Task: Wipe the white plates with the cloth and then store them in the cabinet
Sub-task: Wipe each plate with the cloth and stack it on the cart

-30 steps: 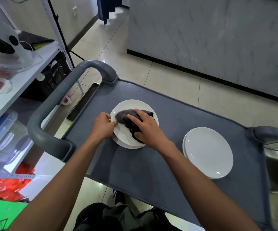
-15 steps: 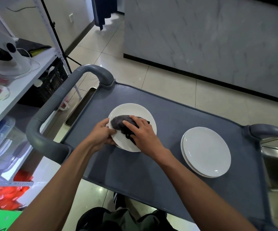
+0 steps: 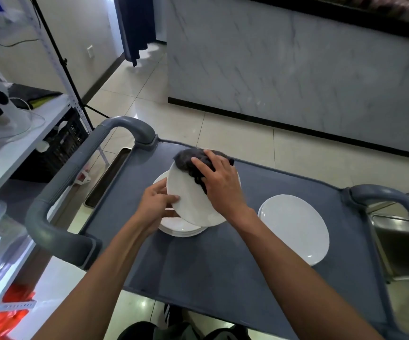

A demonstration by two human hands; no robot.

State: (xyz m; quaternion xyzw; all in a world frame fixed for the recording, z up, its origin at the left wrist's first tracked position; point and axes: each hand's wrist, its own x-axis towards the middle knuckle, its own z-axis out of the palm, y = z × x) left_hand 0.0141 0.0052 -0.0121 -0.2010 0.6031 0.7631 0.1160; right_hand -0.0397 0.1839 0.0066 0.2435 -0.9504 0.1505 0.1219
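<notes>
While left grip (image 3: 160, 201) pinches plate (image 3: 193, 204) rim — tilted, right grip (image 3: 219, 182) spread, pressing cloth (image 3: 188, 160).

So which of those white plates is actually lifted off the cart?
The tilted plate gripped by the left hand, with the right hand pressing the dark cloth on it. The left stack and right stack lie flat.

Left hand (image 3: 158, 201) tilts plate (image 3: 188, 200); right hand (image 3: 219, 182) presses cloth (image 3: 188, 159).

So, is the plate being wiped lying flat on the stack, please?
No, tilted: the plate is lifted off the stack, far edge raised.
</notes>
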